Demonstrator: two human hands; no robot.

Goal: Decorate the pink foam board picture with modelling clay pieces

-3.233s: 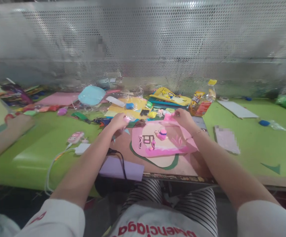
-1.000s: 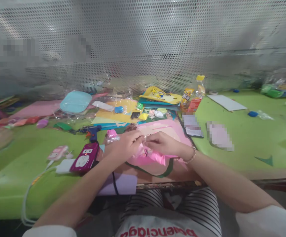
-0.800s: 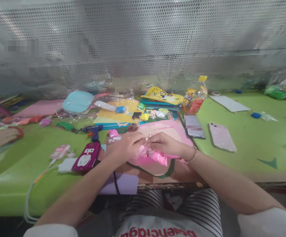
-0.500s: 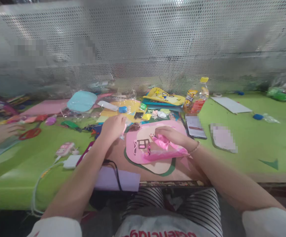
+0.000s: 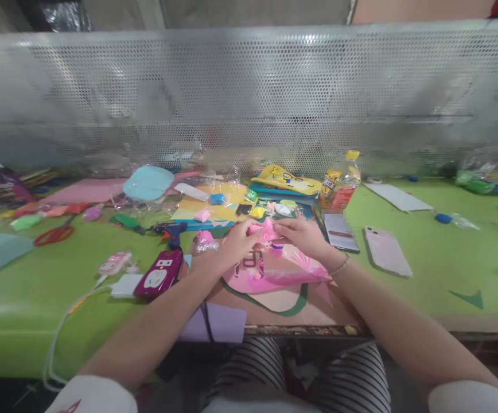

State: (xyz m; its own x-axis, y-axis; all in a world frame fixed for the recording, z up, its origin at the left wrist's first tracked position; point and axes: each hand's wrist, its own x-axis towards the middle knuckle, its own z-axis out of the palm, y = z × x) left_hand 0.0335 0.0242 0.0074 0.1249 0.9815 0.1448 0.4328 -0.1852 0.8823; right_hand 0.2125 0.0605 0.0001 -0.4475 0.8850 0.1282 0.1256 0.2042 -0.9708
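Note:
Above the card cutouts, my left hand (image 5: 241,238) and my right hand (image 5: 298,234) meet, fingers closed on a soft pink lump that looks like modelling clay (image 5: 267,230). Beneath them lies a pink rounded card (image 5: 236,281) with brown frame-like shapes, over a cream piece (image 5: 270,301) and a green one (image 5: 294,307). A glossy pink strip (image 5: 290,279) crosses the card's lower right. Left of my left hand, a pink lump in clear plastic (image 5: 206,241) rests on the table. My fingertips partly cover the lump they hold.
Behind my hands are small blue (image 5: 217,198), yellow (image 5: 257,212) and black lumps, a yellow cutout (image 5: 290,180) and a bottle (image 5: 339,183). Two phones, one a pale phone (image 5: 386,252), lie right. A purple device (image 5: 160,275), a glue gun (image 5: 174,234) and red scissors (image 5: 54,235) lie left.
My left hand has moved right to join my right hand, which has risen slightly; both now grip the pink lump. Another person's hand at the far left has left the view.

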